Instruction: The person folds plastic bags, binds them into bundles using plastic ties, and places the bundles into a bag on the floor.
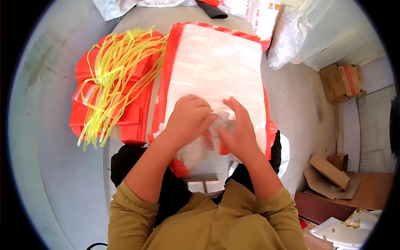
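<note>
Head view: over the near part of a stack of clear, red-edged plastic sheets [218, 62], a crumpled clear-and-red plastic piece [221, 120] is held up between the two hands. It appears to be pinched between thumb and fingers by the left hand [191, 116]; the right hand [241, 129] is held spread, thumb and forefinger apart, its contact blurred. Handling of this piece is judged to be midway: it is gathered up rather than flat, while a thick pile of sheets is left below. Its long axis seems slanted, a red end being pointed near-left; the exact lie is hidden by blur. The stack's own long axis is set near to far. On the left, folded red plastic [135, 130] is partly covered by yellow strips [110, 79]. Beyond, on the tabletop [154, 18], white bags [235, 8] are seen.
</note>
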The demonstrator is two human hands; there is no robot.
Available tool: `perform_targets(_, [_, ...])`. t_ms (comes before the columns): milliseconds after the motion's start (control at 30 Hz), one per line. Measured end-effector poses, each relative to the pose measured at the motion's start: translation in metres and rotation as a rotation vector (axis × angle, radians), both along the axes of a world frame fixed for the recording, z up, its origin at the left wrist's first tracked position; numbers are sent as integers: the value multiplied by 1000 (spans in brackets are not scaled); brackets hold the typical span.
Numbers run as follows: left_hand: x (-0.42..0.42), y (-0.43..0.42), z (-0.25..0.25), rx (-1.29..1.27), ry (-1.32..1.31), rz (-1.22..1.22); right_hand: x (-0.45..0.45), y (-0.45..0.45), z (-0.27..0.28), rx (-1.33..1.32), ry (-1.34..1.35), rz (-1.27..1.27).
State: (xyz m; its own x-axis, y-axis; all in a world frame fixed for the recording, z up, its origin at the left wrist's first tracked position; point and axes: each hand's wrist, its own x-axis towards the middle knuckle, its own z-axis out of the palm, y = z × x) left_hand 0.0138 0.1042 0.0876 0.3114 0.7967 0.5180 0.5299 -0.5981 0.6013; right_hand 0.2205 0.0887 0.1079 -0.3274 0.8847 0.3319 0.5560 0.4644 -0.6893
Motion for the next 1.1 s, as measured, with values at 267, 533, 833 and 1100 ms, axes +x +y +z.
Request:
perform_targets(267, [-27, -1, 1, -50, -372, 386, 0, 24, 6, -611, 682, -131])
perform_targets(533, [-37, -10, 0, -698, -1342, 251, -5, 24, -5, -603, 821, -167])
perform_targets(833, [-36, -15, 4, -608, -1185, 249, -8, 21, -11, -570, 950, -191])
perform_targets(1100, [-45, -34, 16, -722, -846, 168, -12, 9, -11, -496, 849, -208])
